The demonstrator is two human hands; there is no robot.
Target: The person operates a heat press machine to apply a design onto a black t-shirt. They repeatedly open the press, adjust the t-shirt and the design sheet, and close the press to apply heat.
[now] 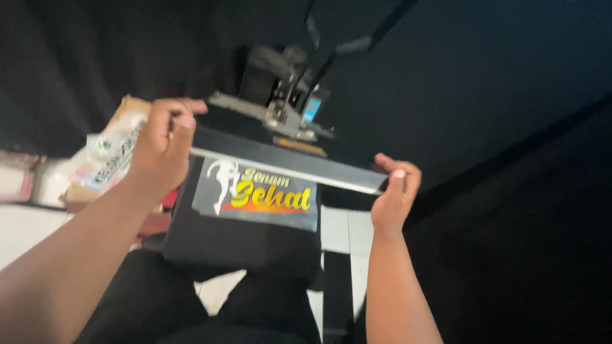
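Note:
A heat press (284,105) stands in front of me with its upper plate (280,159) raised over a black garment (242,239) spread on the lower bed. A printed transfer film (258,197), with a white running figure and yellow lettering, lies on the garment. My left hand (162,146) grips the left end of a flat dark sheet at the plate's front edge. At the right end of that edge, my right hand (395,194) pinches the same sheet. The hanging cloth hides the lower bed.
Printed plastic bags and a cardboard box (105,159) are piled at the left beside the press. White floor tiles (347,232) show below the garment. Dark walls or cloth surround the press behind and at the right.

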